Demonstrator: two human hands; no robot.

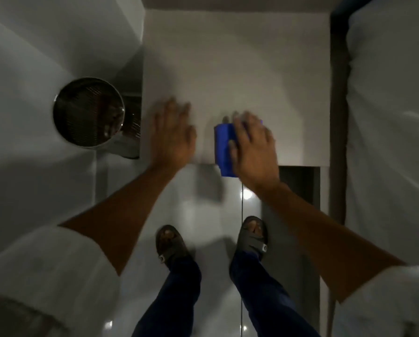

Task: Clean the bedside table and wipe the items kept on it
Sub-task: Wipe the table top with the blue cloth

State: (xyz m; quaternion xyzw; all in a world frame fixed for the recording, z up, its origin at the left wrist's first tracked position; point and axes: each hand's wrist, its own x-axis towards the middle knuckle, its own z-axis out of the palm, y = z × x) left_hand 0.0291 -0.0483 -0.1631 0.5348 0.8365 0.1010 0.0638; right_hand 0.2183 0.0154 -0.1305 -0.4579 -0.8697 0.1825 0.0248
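Observation:
The white bedside table fills the upper middle of the head view, and nothing else stands on its top. A folded blue cloth lies at the table's front edge, partly hanging over it. My right hand lies flat on the cloth, pressing it down and covering its right part. My left hand rests palm down with spread fingers on the table's front left corner and holds nothing.
A round metal mesh bin stands on the floor left of the table. A bed with white sheets runs along the right side. My sandalled feet stand on the glossy tiled floor in front of the table.

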